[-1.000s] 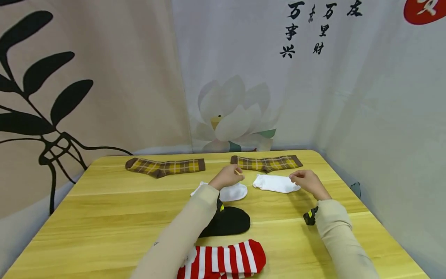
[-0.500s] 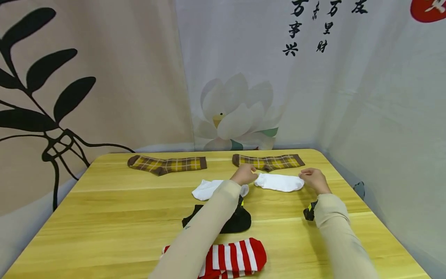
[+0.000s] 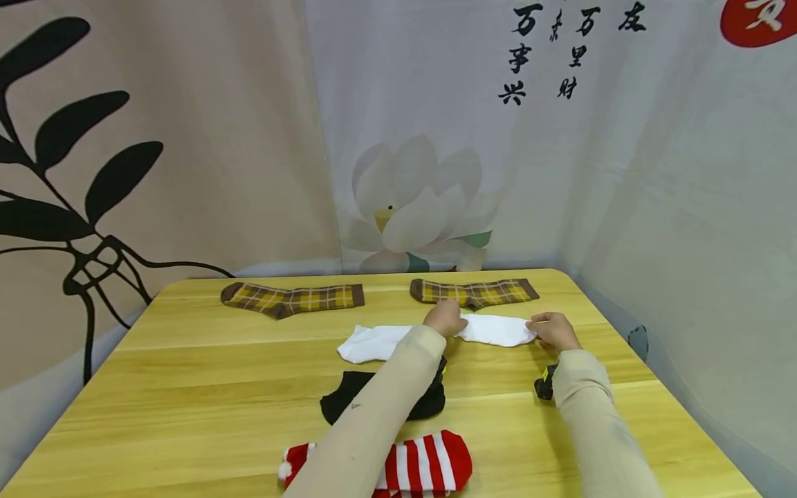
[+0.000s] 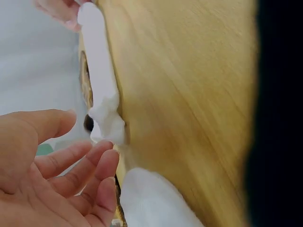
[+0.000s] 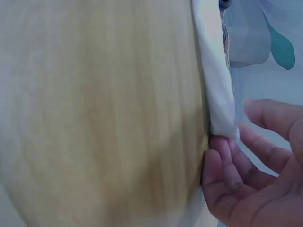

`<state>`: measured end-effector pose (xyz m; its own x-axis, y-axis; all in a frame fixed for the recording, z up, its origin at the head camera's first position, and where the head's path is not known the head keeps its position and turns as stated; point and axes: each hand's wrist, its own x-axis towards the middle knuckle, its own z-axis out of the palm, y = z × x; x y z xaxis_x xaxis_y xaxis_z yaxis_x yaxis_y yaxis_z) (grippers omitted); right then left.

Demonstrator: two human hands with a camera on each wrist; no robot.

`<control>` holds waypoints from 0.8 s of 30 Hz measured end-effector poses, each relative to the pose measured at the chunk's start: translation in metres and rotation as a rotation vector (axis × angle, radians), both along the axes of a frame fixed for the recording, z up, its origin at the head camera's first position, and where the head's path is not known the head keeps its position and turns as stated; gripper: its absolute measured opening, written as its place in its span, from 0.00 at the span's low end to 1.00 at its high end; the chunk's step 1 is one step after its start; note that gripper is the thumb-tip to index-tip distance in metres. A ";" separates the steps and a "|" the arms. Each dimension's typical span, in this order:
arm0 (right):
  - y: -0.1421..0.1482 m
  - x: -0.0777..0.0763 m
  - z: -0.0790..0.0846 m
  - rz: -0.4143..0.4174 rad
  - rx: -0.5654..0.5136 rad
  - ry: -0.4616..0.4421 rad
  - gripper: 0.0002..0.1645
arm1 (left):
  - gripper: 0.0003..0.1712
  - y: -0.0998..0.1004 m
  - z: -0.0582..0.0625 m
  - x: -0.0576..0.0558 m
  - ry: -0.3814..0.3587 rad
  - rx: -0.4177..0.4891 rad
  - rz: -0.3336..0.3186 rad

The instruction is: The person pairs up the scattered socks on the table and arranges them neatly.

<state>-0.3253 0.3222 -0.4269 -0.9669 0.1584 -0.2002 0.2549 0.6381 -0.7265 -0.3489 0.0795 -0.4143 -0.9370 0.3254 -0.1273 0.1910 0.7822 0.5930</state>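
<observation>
A white sock [image 3: 497, 330] lies crosswise on the table's right half, between my two hands. My left hand [image 3: 445, 318] is at its left end; in the left wrist view the thumb stands apart from the loosely bent fingers, whose tips are close to the sock's ruffled cuff [image 4: 110, 125]. At the other end is my right hand [image 3: 555, 330]. The right wrist view has its fingertips [image 5: 220, 144] touching the end of the white sock [image 5: 215, 71], with the thumb held away. A second white sock [image 3: 370, 343] lies left, partly hidden by my left forearm.
Two brown-and-yellow plaid socks [image 3: 292, 299] [image 3: 474, 293] lie along the far edge of the wooden table [image 3: 187, 387]. Nearer, under my left forearm, are black socks [image 3: 349, 394] and red-and-white striped socks [image 3: 436, 460], both partly covered. A printed curtain [image 3: 249, 138] hangs behind.
My left hand has moved right, from above the left white sock to the left end of the right one. My right hand stays by that sock's right end, with its fingertips now touching it.
</observation>
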 end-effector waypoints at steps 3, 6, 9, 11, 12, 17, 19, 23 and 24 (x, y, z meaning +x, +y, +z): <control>-0.001 0.000 -0.004 -0.004 -0.011 0.003 0.26 | 0.24 0.002 -0.003 0.003 -0.015 -0.054 0.023; -0.003 0.000 -0.007 -0.012 0.009 0.002 0.25 | 0.20 0.004 -0.004 0.007 -0.018 -0.110 0.039; -0.005 0.001 -0.008 -0.025 0.083 0.032 0.24 | 0.20 0.006 -0.004 0.008 0.018 -0.167 0.048; -0.005 0.001 -0.007 -0.030 0.128 0.051 0.23 | 0.21 0.007 -0.004 0.008 0.041 -0.194 0.052; -0.005 0.002 -0.007 -0.033 0.149 0.059 0.22 | 0.21 0.008 -0.004 0.007 0.053 -0.208 0.055; -0.004 0.002 -0.006 -0.033 0.179 0.060 0.19 | 0.15 0.012 -0.008 0.003 0.043 -0.236 0.062; -0.002 0.002 -0.005 -0.037 0.178 0.054 0.18 | 0.12 0.013 -0.010 0.001 0.038 -0.243 0.063; 0.001 -0.001 -0.005 -0.035 0.178 0.047 0.18 | 0.10 0.016 -0.010 -0.002 0.038 -0.261 0.048; 0.002 -0.001 -0.005 -0.034 0.180 0.046 0.18 | 0.11 0.017 -0.009 -0.002 0.039 -0.265 0.044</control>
<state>-0.3267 0.3239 -0.4317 -0.9678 0.2207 -0.1210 0.2477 0.7507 -0.6124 -0.3504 0.0964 -0.4236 -0.9553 0.2444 -0.1662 0.1721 0.9171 0.3595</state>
